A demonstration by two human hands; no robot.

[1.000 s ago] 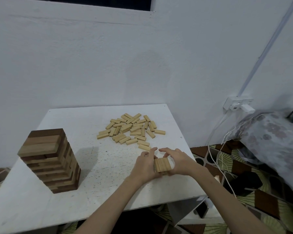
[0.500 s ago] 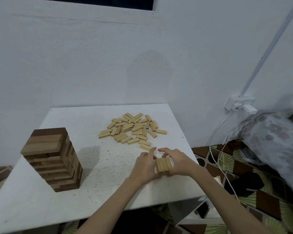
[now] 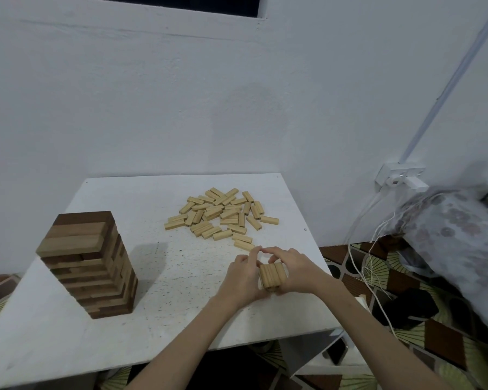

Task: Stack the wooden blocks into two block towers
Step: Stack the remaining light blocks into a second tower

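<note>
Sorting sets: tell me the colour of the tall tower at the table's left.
Mixed dark brown and light tan wooden block tower, head view.

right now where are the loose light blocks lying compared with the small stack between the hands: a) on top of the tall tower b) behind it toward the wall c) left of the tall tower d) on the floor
b: the loose light blocks lie scattered on the white table, farther toward the wall than the small stack between the hands.
</note>
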